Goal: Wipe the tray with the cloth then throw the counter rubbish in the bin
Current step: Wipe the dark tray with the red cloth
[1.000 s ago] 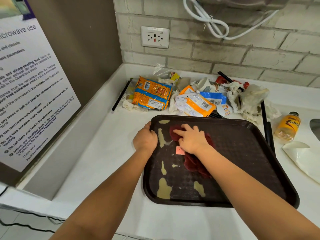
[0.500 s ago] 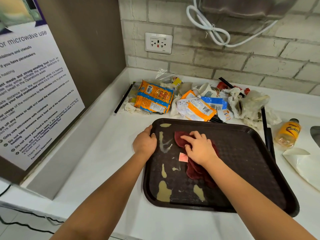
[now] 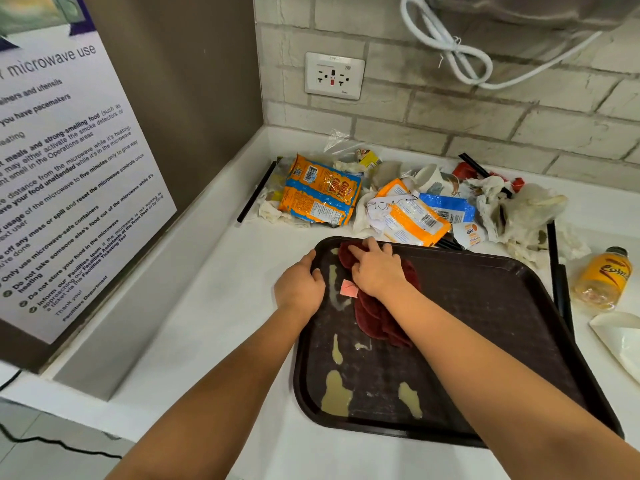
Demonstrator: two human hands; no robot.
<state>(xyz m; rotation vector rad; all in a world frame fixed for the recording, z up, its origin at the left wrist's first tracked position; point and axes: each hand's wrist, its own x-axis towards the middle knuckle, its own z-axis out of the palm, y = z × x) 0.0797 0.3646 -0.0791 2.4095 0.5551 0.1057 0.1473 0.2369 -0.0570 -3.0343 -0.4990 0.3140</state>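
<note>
Right hand (image 3: 377, 271) fingers flat pressing cloth (image 3: 381, 317); left hand (image 3: 299, 285) grips tray (image 3: 502, 299).

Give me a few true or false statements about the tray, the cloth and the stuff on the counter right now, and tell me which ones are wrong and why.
1. The right hand presses a dark red cloth onto the tray. True.
2. The left hand rests flat on the counter, apart from the tray. False: it holds the tray's left rim.
3. Pale spills remain on the tray's near left part. True.
4. The orange bottle stands upright on the tray. False: it lies on the counter to the tray's right.
5. The snack wrappers are piled behind the tray, near the wall. True.
</note>
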